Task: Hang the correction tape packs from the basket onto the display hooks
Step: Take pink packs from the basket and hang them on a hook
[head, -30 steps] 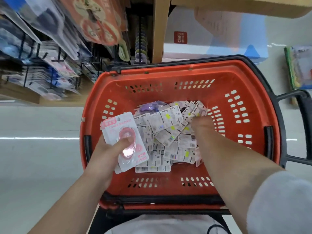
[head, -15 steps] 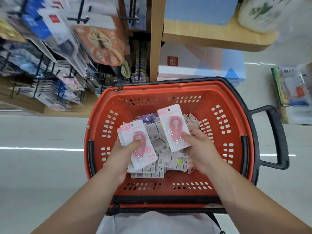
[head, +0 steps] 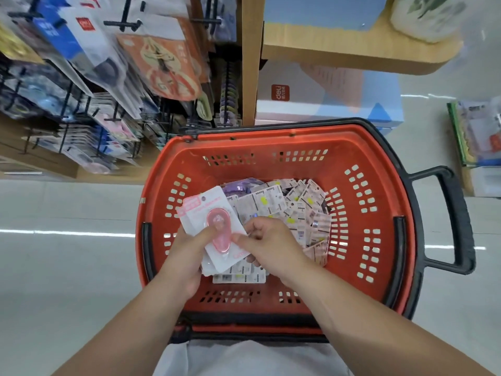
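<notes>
Pink packs [head: 214, 229] at 9 o'clock over the basket [head: 352, 147], lifted clear of the pile [head: 284, 210]. Flat, glossy white cards. On the front one, a round hang hole at the top and a clear egg-shaped blister over a pink dispenser. Red label block at its top left corner, print too small to read; pink lettering at the lower right cut off by fingers. At least one more card fanned out behind, count unclear. Gripped from 8 o'clock by the left hand [head: 187, 256], fingers curled round the packs, thumb pressed on the blister. Pinched as well by the right hand [head: 268, 245] at 3 o'clock of them, thumb and curled fingers on the front card's lower right edge.

Pile spread from the basket's middle toward 1 o'clock: cards mostly back side up, pale, with black barcode-like print and yellow dots, text unreadable. One purple pack [head: 241, 185] at 11 o'clock of it, half buried. Basket of red plastic, rounded, walls pierced by rows of small slots, with black rim and black loop handle at 3 o'clock. Near edge partly hidden by forearms and a pale garment.

Black metal hooks [head: 122, 21] at 10 to 11 o'clock of the view, crowded with glossy bagged goods, blurred. Wooden shelf [head: 339, 54] at 1 o'clock, light grain, rounded corner. Under it a white-and-blue box [head: 325, 99] with a red square reading "deli". Pale glossy floor [head: 67, 267] all around, streaked with reflected light.
</notes>
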`<act>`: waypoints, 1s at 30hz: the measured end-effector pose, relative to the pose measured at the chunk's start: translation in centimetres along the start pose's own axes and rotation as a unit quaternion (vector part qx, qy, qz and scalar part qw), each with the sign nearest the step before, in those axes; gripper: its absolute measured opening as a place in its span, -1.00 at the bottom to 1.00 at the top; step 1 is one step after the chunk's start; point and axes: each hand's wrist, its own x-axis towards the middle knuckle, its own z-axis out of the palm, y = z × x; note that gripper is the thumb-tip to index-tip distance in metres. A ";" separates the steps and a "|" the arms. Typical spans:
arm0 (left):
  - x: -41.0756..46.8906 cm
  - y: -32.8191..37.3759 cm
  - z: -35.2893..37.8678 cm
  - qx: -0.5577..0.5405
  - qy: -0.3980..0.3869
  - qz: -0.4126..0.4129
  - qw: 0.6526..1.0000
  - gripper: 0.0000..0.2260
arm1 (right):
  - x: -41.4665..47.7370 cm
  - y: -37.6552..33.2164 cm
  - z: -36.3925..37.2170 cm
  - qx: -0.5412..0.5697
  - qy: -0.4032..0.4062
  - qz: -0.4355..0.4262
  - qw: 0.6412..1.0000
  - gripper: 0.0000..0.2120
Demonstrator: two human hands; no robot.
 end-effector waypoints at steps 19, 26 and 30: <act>0.0 0.8 -4.6 0.060 0.053 -0.006 0.997 -0.62 | 13.6 4.7 -3.5 -0.390 0.062 -0.046 0.918 -0.68; -0.4 0.7 -3.2 0.086 0.029 -0.011 0.996 -0.66 | 8.1 7.9 -5.3 -0.231 0.171 -0.031 0.957 -0.71; -0.3 0.2 -2.7 0.098 0.024 -0.022 0.995 -0.66 | 7.8 7.1 -5.8 -0.137 0.195 0.023 0.971 -0.17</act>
